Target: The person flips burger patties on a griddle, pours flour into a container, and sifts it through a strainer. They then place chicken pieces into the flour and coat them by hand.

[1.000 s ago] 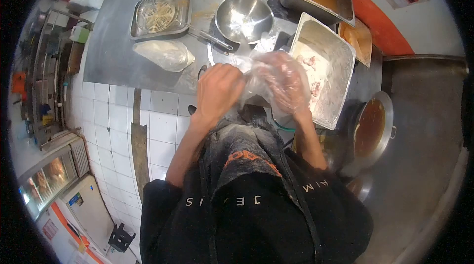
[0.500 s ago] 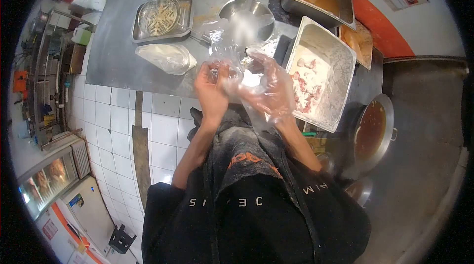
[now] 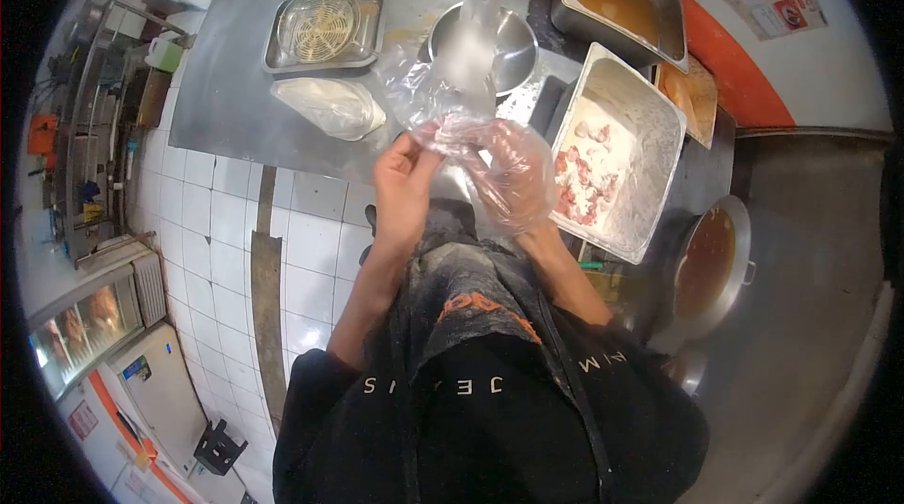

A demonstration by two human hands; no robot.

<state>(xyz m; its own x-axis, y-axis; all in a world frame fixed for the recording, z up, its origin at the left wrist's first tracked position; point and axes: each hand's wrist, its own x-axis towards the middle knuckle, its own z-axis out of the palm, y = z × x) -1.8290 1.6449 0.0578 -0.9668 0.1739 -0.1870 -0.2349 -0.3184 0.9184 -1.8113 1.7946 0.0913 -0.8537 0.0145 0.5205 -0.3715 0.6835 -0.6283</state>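
Clear plastic [image 3: 414,89], loose and crumpled, stretches between my two hands, and a cloudy part of it rises in front of a round steel bowl [image 3: 516,54]. My left hand [image 3: 405,179] is bare and pinches the plastic's gathered edge. Clear film covers my right hand [image 3: 513,174], whose fingers curl around the plastic close to my left fingertips. Right of my hands, a steel pan [image 3: 659,151] contains white flour-like powder and pinkish pieces. A filled, pale plastic bag [image 3: 330,108] lies on the table to the left.
On the steel table [image 3: 226,61], a tray [image 3: 365,54] bears a round wire strainer [image 3: 320,25]. A deep pan of orange-brown liquid [image 3: 612,3] stands at the back right. Lower right is a large pan of brown liquid [image 3: 706,254]. A white tiled floor [image 3: 311,240] shows at left.
My right fingers have come in nearer to my left hand. The cloudy part of the plastic reaches higher across the bowl. The whole view has shifted slightly.
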